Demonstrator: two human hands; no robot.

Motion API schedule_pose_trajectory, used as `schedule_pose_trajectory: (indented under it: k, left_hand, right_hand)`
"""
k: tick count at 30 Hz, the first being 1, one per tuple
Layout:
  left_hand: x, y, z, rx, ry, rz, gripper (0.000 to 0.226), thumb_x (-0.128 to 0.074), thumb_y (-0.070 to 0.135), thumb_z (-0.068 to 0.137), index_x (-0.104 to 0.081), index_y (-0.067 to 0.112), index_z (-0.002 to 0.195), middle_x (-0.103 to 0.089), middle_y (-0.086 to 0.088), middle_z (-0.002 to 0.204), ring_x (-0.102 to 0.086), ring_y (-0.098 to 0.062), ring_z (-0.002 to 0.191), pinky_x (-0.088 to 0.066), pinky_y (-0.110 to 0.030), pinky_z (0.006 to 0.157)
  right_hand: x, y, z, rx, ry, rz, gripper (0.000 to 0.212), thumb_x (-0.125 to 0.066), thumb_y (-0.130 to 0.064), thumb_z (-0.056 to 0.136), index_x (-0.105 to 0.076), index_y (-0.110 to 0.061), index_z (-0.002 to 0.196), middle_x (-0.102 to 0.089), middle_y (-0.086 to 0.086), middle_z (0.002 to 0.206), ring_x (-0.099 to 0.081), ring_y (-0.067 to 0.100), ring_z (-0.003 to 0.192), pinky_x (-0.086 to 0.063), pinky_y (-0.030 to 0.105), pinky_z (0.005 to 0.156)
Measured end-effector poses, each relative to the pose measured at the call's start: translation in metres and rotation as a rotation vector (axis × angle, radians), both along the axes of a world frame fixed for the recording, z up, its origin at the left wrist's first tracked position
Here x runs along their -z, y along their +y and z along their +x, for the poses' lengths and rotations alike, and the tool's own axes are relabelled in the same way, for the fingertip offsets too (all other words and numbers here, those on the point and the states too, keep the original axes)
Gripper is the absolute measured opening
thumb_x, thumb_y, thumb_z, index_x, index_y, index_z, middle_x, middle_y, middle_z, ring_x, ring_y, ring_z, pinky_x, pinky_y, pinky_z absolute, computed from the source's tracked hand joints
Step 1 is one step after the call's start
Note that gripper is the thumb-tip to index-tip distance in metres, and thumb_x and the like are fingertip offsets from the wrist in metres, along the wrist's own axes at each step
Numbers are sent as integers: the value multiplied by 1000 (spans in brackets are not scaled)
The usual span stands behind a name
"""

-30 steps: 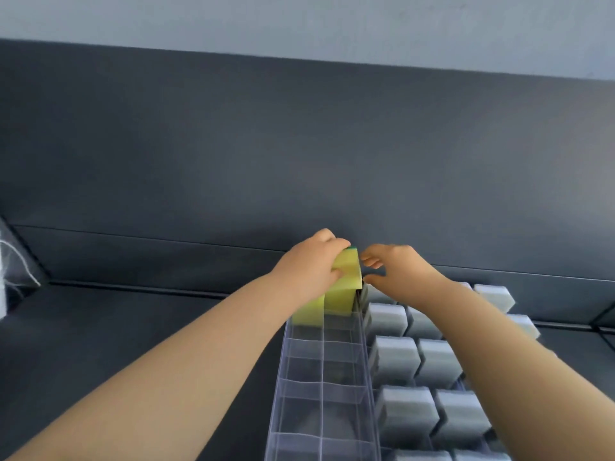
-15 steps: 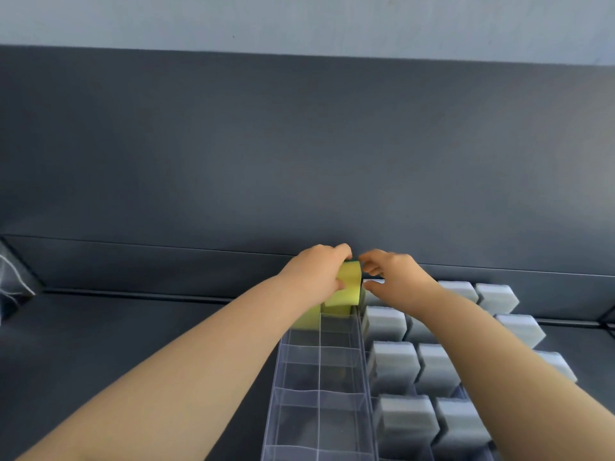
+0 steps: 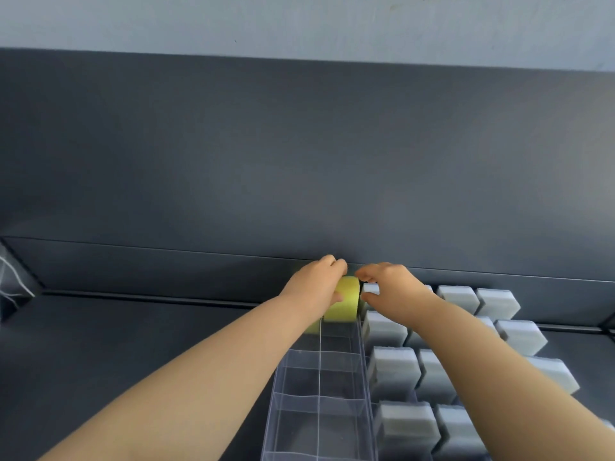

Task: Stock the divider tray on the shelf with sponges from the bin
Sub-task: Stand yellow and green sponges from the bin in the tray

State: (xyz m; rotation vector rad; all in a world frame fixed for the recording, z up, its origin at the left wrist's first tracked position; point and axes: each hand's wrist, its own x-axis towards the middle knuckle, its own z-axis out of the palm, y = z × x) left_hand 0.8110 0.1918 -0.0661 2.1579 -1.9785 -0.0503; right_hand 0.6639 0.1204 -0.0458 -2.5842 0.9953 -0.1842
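A clear plastic divider tray (image 3: 319,404) runs away from me on the dark shelf, its near cells holding nothing. A yellow sponge (image 3: 346,299) stands in the far right cell. My left hand (image 3: 316,282) grips it from the top and left, fingers curled over it. A second yellow sponge (image 3: 311,327) peeks out below my left wrist in the far left cell. My right hand (image 3: 389,287) is just right of the sponge, thumb and fingers curled near its edge; whether they pinch it is unclear.
Several grey-white sponges (image 3: 396,371) stand in rows to the right of the tray. The dark shelf back wall (image 3: 299,181) rises right behind the hands. Bare shelf floor (image 3: 116,344) lies to the left. The bin is out of view.
The yellow sponge has gone down from a tilted, lifted pose into the far cell. Both hands moved slightly down with it.
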Motion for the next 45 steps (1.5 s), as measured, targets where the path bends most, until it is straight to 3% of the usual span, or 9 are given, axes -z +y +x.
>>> schedule_pose_trajectory:
  k: [4, 8, 10, 13, 16, 21, 25, 33, 45]
  left_hand:
    - [21, 4, 3, 68, -131, 42, 25, -59, 24, 90, -60, 9, 109, -58, -5, 109, -50, -25, 105, -42, -33, 75]
    - [39, 11, 6, 181, -164, -104, 14, -81, 10, 61, -69, 7, 67, -63, -5, 71, -60, -28, 67, -43, -24, 53]
    - [39, 13, 9, 202, -146, -115, 6, -71, 14, 74, -72, 9, 77, -67, -5, 80, -61, -30, 76, -47, -31, 62]
    - [25, 20, 15, 96, -124, -109, 29, -46, 24, 95, -63, 16, 116, -62, -1, 115, -53, -26, 107, -42, -36, 85]
    - [7, 31, 26, 37, -144, -183, 33, -41, 30, 97, -55, 21, 125, -59, 3, 122, -50, -21, 113, -41, -35, 90]
    - [-29, 55, 39, 62, -212, -373, 27, -56, 24, 87, -67, 16, 110, -70, 0, 99, -64, -26, 89, -49, -36, 69]
    - [-52, 68, 31, 136, -234, -487, 35, -44, 30, 85, -70, 15, 103, -70, 0, 89, -64, -24, 76, -52, -34, 61]
    - [-36, 84, -29, 317, -169, -398, 37, -44, 36, 81, -70, 19, 100, -69, 3, 84, -64, -23, 71, -52, -33, 56]
    - [-46, 136, -265, 416, -56, -480, 39, -39, 36, 81, -71, 21, 98, -71, 3, 82, -66, -22, 71, -50, -29, 51]
  right_hand:
    - [7, 3, 5, -10, 51, -20, 39, -52, -12, 88, -54, -18, 127, -55, 2, 128, -50, 19, 117, -41, 29, 96]
    - [11, 3, 6, -3, 85, -23, 40, -50, -13, 90, -52, -19, 129, -52, 2, 132, -48, 19, 120, -40, 29, 99]
    - [12, 4, 6, 1, 109, -32, 40, -49, -14, 90, -51, -20, 130, -51, 2, 132, -49, 20, 119, -41, 30, 98]
    - [9, 7, 5, 13, 136, -51, 39, -49, -18, 91, -49, -20, 131, -50, 3, 133, -49, 22, 119, -41, 31, 97]
    - [1, 14, 0, 34, 153, -97, 39, -50, -25, 93, -48, -21, 131, -50, 3, 133, -48, 22, 120, -42, 34, 96]
    - [-20, 37, -15, 108, 90, -202, 44, -48, -35, 94, -41, -24, 136, -49, 1, 133, -42, 20, 125, -44, 38, 95]
    - [-34, 63, -24, 157, -10, -312, 46, -46, -37, 95, -38, -25, 138, -47, -3, 137, -38, 18, 128, -39, 32, 98]
    - [-18, 116, -68, 312, -72, -319, 44, -46, -41, 93, -43, -27, 135, -49, -8, 135, -41, 15, 125, -37, 30, 94]
    - [-15, 199, -336, 670, -188, -279, 47, -49, -43, 92, -45, -25, 134, -49, -5, 136, -42, 16, 125, -35, 28, 97]
